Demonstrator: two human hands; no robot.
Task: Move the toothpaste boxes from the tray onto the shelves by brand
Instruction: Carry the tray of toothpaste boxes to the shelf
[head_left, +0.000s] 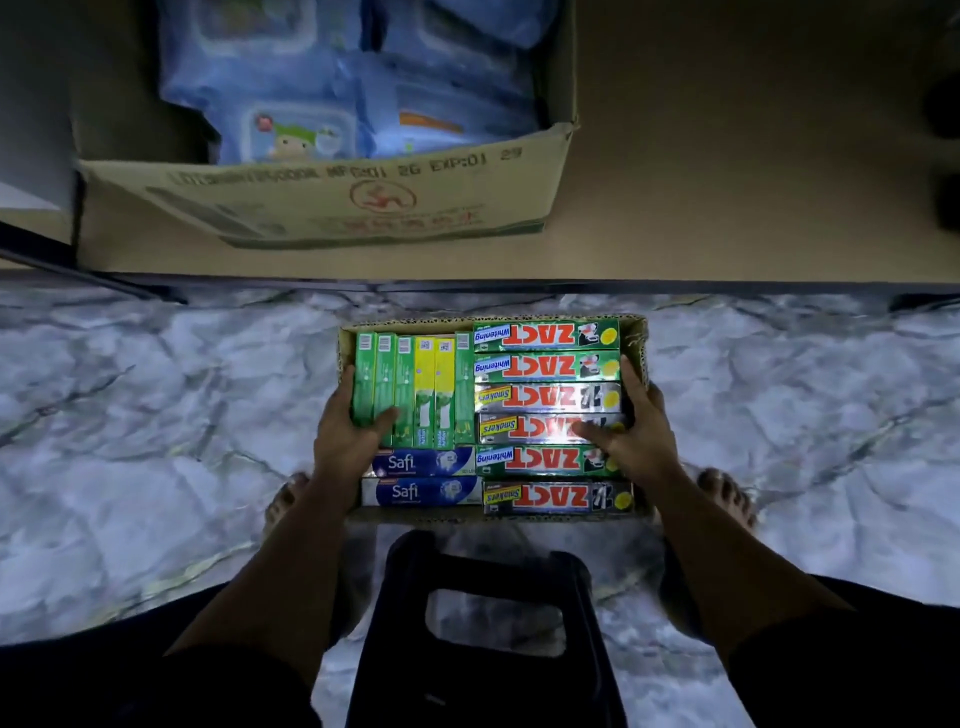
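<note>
Brown cardboard tray carries red-lettered ZACT cartons ("Whitening", "Smokers") and blue Safi cartons; left hand and right hand clasp its sides.

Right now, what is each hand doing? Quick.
Left hand: grips the cardboard tray at its left side, thumb on the green boxes.
Right hand: grips the tray's right side, thumb on a ZACT Smokers box.

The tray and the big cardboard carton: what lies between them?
Head view: only bare marbled floor and the shelf's dark front edge lie between tray and carton.
</note>
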